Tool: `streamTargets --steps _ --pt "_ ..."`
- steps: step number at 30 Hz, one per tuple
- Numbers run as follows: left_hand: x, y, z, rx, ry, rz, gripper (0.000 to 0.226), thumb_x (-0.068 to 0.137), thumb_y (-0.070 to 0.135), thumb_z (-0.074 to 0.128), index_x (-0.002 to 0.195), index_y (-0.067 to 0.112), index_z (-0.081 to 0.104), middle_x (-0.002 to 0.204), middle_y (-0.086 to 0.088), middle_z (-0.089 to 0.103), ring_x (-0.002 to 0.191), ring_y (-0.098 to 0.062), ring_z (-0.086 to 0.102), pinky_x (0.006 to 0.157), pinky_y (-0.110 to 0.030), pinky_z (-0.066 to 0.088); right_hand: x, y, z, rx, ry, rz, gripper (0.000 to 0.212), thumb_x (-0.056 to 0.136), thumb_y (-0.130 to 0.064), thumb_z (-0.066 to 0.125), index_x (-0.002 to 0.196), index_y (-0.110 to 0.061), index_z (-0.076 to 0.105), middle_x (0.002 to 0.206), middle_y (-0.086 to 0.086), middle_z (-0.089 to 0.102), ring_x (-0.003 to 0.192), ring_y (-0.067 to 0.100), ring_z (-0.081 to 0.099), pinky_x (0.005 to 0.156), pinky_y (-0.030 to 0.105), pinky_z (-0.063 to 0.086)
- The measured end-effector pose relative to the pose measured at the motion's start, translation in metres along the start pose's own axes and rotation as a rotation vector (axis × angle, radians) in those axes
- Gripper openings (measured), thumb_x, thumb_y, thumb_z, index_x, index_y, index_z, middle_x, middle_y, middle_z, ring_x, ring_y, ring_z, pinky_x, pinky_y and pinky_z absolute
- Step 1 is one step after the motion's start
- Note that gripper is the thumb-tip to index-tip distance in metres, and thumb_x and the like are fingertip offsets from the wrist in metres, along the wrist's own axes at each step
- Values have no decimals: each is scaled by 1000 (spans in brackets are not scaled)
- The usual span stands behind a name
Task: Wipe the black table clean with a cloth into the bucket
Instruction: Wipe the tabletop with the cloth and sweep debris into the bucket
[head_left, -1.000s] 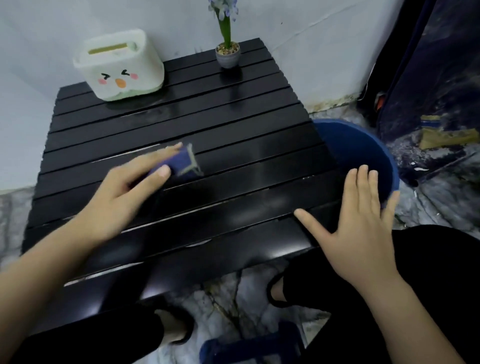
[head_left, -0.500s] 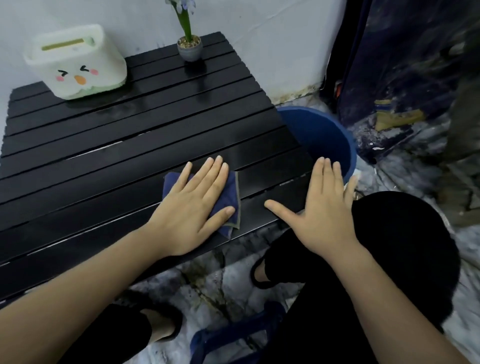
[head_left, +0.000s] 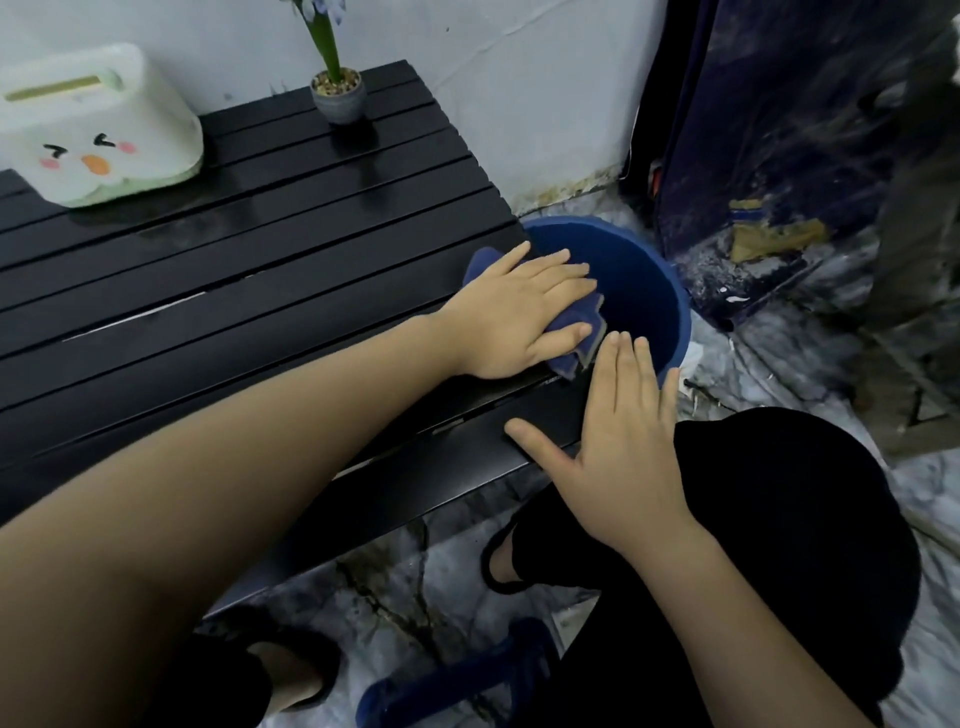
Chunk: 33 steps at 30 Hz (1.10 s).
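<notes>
Pressing flat on the cloth (head_left: 574, 325) mid-frame, the left hand (head_left: 524, 312) could drop it into the bucket (head_left: 660, 312); right hand (head_left: 618, 457) lies flat, empty.

One view is given, taken from head height, angled forward and down. The black table (head_left: 270, 270) is seen close, with the bucket (head_left: 652, 296) at its right edge.

Dim, cool, even indoor light; soft detail throughout.

Pale sheen streaks lie along the slats of the black table (head_left: 270, 291), strongest toward its far half. Shadows are weak and diffuse, with no sharp edges. The right side of the frame is smeared and blurred. Wide-angle distortion bows the table's slats and enlarges the near left forearm (head_left: 171, 519). Dark clothing loses detail.
</notes>
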<state>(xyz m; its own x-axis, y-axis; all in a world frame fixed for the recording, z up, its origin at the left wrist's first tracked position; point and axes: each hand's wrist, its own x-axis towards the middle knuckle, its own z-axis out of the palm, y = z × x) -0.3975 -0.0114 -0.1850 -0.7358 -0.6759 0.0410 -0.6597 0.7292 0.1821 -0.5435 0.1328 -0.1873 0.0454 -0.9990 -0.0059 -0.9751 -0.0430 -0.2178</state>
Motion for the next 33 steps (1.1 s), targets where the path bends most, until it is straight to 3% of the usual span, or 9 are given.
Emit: streamTargets --steps 2,7,11,14,17,21,25,28,33 --pt "16 -2 -4 4 47 24 47 103 52 34 121 19 61 121 -1 66 121 -25 55 112 -38 31 0 -1 0 6 -1 2 121 81 -91 7 158 3 13 166 20 17 156 33 8 125 58 6" --pt "37 1 -15 -323 281 -238 44 101 51 44 77 17 58 68 4 58 66 -17 56 67 -36 42 0 -3 -2 27 -13 39 118 82 -89 2 159 1 6 167 18 13 157 31 2 125 56 2" --pt "23 -9 -58 -975 616 -528 54 103 43 46 66 6 61 61 -9 68 54 -14 58 57 -34 49 5 -15 -9 44 -32 43 107 88 -83 5 160 -3 3 168 18 7 157 31 -4 123 60 -3" --pt "-31 -26 -95 -982 718 -517 63 104 40 43 74 -11 65 56 -4 68 41 -2 48 45 -15 35 9 -43 -15 32 -24 -117 95 94 -76 16 159 -6 16 168 18 12 157 33 -2 123 62 -2" --pt "-122 -40 -114 -779 702 -507 51 105 37 43 68 12 66 49 17 57 46 7 46 50 -8 33 7 -86 -15 88 -45 -341 79 99 -65 26 154 -9 35 165 17 23 156 32 7 124 61 1" --pt "-267 -47 -107 -457 620 -808 53 99 62 41 63 22 47 57 10 40 58 -4 35 58 -30 30 -6 -149 -3 151 -105 -613 58 104 -49 37 146 -11 49 160 13 37 154 30 22 125 56 11" --pt "-389 -25 -58 -157 473 -1131 50 97 67 37 103 27 65 87 3 72 94 -19 69 76 -32 48 -25 -187 12 155 -185 -712 48 106 -39 37 145 -13 49 160 8 38 153 28 25 125 54 13" --pt "-418 7 -23 -149 294 -1073 58 100 55 38 145 22 51 153 -4 49 149 -22 33 122 -37 23 -32 -198 19 155 -209 -718 44 107 -34 36 143 -14 51 158 7 42 151 28 28 124 54 16" --pt "-396 56 -15 -162 311 -886 54 101 43 45 146 14 50 155 -2 43 150 -22 29 126 -33 8 -34 -203 21 168 -213 -689 40 107 -26 38 140 -12 54 155 8 45 150 28 31 124 53 17"
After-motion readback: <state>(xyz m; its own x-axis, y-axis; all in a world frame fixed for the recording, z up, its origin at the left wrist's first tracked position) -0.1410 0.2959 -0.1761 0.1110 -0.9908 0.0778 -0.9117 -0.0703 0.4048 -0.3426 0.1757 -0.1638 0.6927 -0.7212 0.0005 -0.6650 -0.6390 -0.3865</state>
